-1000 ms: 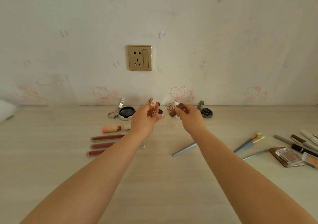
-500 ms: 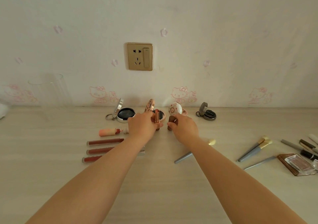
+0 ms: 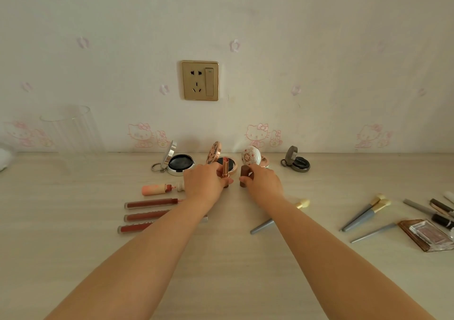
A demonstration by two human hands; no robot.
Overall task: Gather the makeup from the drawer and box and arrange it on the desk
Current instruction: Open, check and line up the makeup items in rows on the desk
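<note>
My left hand (image 3: 205, 183) grips an uncapped rose-gold lipstick (image 3: 225, 168) that stands upright on the desk (image 3: 73, 258). Just to its right, my right hand (image 3: 264, 184) holds the brown lipstick cap (image 3: 244, 175), also upright on the desk. Behind them, open compacts line the wall: a silver one (image 3: 178, 163), a floral rose-gold one (image 3: 216, 155), a white floral one (image 3: 251, 155) and a dark grey one (image 3: 298, 163). Left of my left arm lie a peach tube (image 3: 158, 189) and three red lip gloss tubes (image 3: 149, 203).
A grey brush (image 3: 264, 225) lies under my right forearm. More grey brushes (image 3: 363, 212), dark pencils (image 3: 439, 207) and a clear eyeshadow case (image 3: 428, 235) lie at the right. A clear ribbed glass (image 3: 71, 132) stands at the back left.
Both hands have come down from mid-air to the desk. The lipstick and its cap now stand on the surface in front of the compacts.
</note>
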